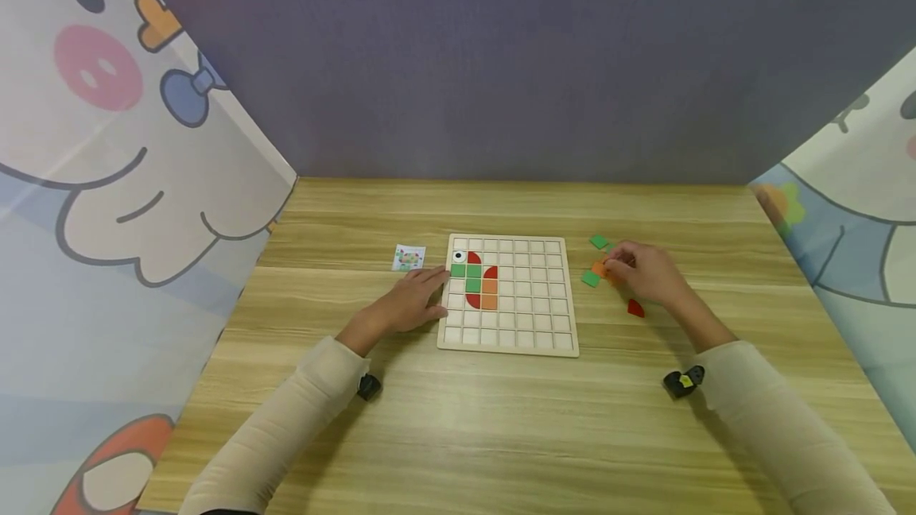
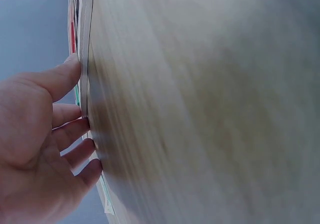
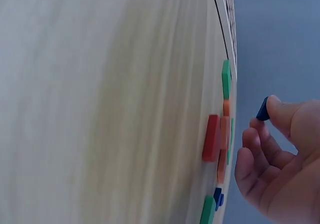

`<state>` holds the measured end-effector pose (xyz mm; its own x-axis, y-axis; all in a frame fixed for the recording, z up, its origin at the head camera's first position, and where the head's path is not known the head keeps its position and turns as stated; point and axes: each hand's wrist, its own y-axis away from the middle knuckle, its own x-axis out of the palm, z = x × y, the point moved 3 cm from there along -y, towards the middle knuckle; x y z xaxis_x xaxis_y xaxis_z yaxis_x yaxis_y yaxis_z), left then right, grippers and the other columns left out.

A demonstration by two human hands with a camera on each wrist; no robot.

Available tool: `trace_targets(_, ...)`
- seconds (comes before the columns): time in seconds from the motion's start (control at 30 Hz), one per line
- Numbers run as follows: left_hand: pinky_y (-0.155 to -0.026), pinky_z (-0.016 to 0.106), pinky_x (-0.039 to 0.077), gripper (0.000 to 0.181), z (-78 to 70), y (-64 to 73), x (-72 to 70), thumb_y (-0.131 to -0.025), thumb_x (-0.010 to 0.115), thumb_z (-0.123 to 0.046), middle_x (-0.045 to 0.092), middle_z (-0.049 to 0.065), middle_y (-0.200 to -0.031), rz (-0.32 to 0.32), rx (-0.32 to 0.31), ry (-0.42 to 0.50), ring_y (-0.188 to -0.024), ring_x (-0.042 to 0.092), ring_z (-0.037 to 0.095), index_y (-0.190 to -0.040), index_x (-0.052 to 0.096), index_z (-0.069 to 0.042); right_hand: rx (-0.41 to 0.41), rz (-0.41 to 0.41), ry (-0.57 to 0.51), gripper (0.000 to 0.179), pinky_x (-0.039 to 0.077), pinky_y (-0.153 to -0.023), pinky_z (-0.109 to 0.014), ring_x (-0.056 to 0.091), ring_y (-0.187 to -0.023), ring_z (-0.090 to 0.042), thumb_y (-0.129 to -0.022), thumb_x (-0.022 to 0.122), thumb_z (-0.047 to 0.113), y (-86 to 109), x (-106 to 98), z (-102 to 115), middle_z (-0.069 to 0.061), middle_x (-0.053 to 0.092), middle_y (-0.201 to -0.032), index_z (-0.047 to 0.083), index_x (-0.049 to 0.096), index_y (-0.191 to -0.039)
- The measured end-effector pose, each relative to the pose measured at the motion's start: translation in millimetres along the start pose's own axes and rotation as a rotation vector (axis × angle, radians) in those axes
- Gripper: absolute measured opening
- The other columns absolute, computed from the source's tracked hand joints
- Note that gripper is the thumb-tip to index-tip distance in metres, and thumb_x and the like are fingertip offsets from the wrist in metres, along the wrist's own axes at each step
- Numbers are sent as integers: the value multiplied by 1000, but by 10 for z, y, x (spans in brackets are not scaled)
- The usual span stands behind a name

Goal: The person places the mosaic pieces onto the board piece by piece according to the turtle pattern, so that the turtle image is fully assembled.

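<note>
One dark blue piece (image 3: 262,109) is pinched by the right hand (image 1: 640,270) over loose tiles (image 1: 590,279) right of the board (image 1: 533,323).
Only thumb and fingertip hold it, so it could slip; the left hand (image 1: 408,300) touches the board's left edge with loosely extended fingers, and a push could skew it. Its cells hold an eye tile (image 1: 459,256), three green squares (image 1: 473,285), two orange squares (image 1: 490,302) and three red quarter-rounds (image 1: 474,301).
</note>
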<state>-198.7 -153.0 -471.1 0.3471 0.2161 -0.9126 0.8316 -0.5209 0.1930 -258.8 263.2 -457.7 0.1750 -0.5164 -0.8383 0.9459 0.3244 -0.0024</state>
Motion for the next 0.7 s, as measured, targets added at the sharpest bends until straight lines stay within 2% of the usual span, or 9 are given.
trace_targets(0.13,-126,53,23,73,-3,0,-2,-101,64,-34,35,20,-164,-4,1,1,-153,31,36,-157,34,0,-8,14,-19,19,49,-66,-32,66,-78,-20,-103,61,27,-4,47,34,-8,75,-91,9,68,-109)
trace_targets(0.23,-126,54,23,73,-5,3,-1,-101,64,-34,35,20,-164,-7,4,-3,-153,31,36,-157,34,0,-17,49,-27,20,53,-72,-36,67,-84,-23,-104,60,22,1,89,73,-10,74,-97,7,67,-115)
trace_targets(0.37,-126,54,24,73,-5,4,2,-101,65,-34,35,20,-164,-9,5,-6,-153,32,36,-157,34,0,-30,90,-47,24,56,-85,-47,68,-98,-30,-104,57,14,6,137,128,-15,73,-105,0,66,-122)
trace_targets(0.47,-125,55,25,72,-5,2,5,-100,65,-33,35,20,-163,-12,8,-5,-153,32,37,-157,35,1,-31,108,-62,24,55,-88,-49,67,-100,-31,-103,58,14,3,161,174,-14,72,-105,0,66,-121)
trace_targets(0.7,-124,56,27,72,-3,-3,13,-100,65,-33,36,21,-163,-16,12,-9,-152,33,38,-157,35,1,-47,133,-76,20,54,-80,-38,66,-94,-23,-102,60,15,-11,228,281,-8,72,-100,6,69,-117)
